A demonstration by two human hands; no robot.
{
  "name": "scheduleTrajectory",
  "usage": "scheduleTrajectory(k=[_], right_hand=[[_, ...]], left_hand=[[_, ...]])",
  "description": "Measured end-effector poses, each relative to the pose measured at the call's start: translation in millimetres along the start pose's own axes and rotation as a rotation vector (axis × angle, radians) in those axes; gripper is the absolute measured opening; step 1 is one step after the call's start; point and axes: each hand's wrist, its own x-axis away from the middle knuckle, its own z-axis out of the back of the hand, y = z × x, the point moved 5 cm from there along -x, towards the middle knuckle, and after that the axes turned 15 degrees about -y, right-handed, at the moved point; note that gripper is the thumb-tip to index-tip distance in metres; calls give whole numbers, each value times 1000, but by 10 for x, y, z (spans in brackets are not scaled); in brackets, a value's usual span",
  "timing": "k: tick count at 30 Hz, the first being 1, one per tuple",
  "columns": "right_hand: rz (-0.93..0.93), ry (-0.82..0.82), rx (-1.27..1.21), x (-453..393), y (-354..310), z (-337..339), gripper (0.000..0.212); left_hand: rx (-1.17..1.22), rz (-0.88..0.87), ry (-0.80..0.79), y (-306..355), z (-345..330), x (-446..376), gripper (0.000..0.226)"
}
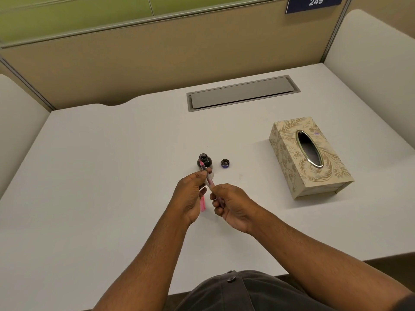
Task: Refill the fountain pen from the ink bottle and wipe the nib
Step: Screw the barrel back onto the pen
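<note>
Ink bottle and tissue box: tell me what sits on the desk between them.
In the head view, the bottle's loose cap sits between the ink bottle and the tissue box, close beside the bottle. The rest of that stretch is bare white desk.

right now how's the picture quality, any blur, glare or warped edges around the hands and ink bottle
Head view: even, soft light with faint shadows beside the tissue box and under the left hand and right hand; no strong glare on the desk; wide-angle bending curves the partition edges; the pen and ink bottle are small and slightly soft.
</note>
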Motion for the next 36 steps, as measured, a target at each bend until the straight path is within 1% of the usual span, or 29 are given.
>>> scheduleTrajectory(k=[2, 7, 9, 11, 13, 18, 20, 21, 24, 25, 27, 31, 33, 36], right_hand=[[12, -1, 19, 5, 3, -2, 14], [-40, -25, -43, 18, 42, -13, 36], [-37, -25, -51, 13, 47, -21, 33], [-16, -14, -12, 5, 41, -17, 20], [2, -9, 10, 6, 34, -14, 15], [-20, -46, -72, 12, 57, -31, 32], [-31, -56, -108, 8, 71, -31, 35], [-29, -56, -114, 8, 70, -33, 32], [-6, -37, -55, 15, 57, -24, 15], [1, -32, -41, 22, 53, -25, 13], [4, -39, -49, 31, 53, -34, 17], [-29, -54, -101, 43, 70, -38, 34], [-26, -47, -115, 44, 77, -36, 33], [4, -10, -63, 43, 72, -19, 20]], left_hand=[[0, 1, -1, -7, 4, -4, 21], [-6, -6, -6, -8, 9, 5, 20], [-4, -6, 0, -13, 9, 13, 20], [-7, -2, 7, -18, 13, 12, 21], [-13, 2, 2, -14, 5, 16, 21], [1, -13, -8, 28, -8, 40, 20], [0, -12, -9, 33, -21, 54, 19], [0, -12, -4, 31, -22, 58, 19], [-2, -2, 5, 11, -16, 56, 21], [-4, 1, 5, 5, -12, 53, 22], [-2, 3, 6, 4, -5, 53, 22], [13, -7, -9, 4, -12, 62, 21], [17, -10, -8, -3, -18, 70, 21], [10, 1, -5, -22, -26, 74, 21]])
